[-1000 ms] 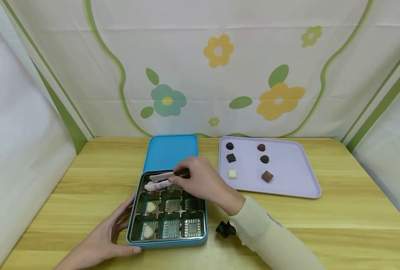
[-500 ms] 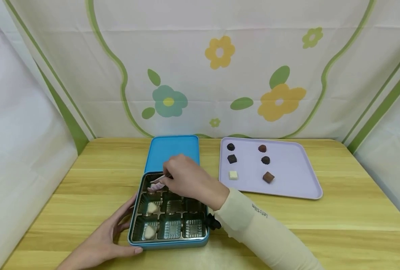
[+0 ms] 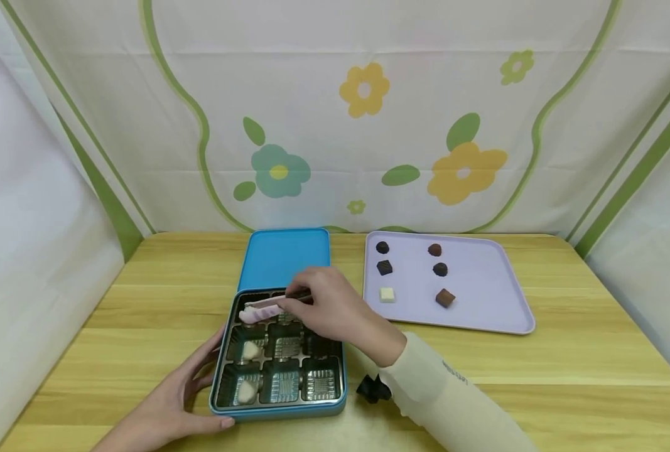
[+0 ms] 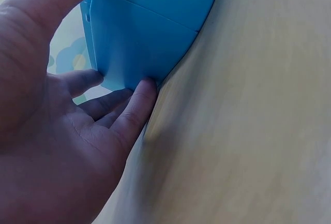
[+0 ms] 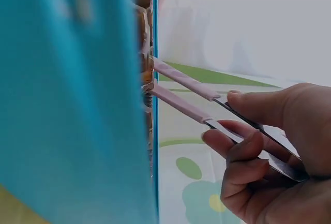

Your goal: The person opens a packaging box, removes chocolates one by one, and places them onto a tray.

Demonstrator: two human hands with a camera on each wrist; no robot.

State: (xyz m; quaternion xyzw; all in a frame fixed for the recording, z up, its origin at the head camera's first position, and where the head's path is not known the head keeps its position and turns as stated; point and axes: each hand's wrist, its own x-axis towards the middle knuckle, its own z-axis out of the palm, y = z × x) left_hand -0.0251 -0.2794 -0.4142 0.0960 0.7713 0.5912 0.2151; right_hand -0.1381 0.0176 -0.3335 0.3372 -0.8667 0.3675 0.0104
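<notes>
A blue tin (image 3: pixel 278 411) with a nine-compartment insert stands on the table. My left hand (image 3: pixel 167 395) rests at its left side, thumb along the front corner; in the left wrist view, fingertips touch the blue wall (image 4: pixel 142 32). My right hand (image 3: pixel 331 307) holds small metal tongs (image 3: pixel 264 311) with pale pink sleeved arms. Their tips reach into the back-left compartment, whose contents they largely hide. In the right wrist view, the tongs' arms (image 5: pixel 181 105) stand apart, thumb on one and fingers on the other. Pale chocolates (image 3: pixel 250 350) lie in the middle-left and front-left compartments.
A blue lid (image 3: pixel 286 254) lies behind the tin. To the right, a lilac tray (image 3: pixel 490 289) carries several chocolates: dark ones (image 3: pixel 385 267), brown ones (image 3: pixel 445 298) and a white square one (image 3: pixel 387 294). A flower-printed cloth (image 3: pixel 312 94) hangs behind.
My right hand moved left and deeper over the back-left compartment, then drew back right and up. The tongs' tips look closer together than a second ago. My left hand stayed put.
</notes>
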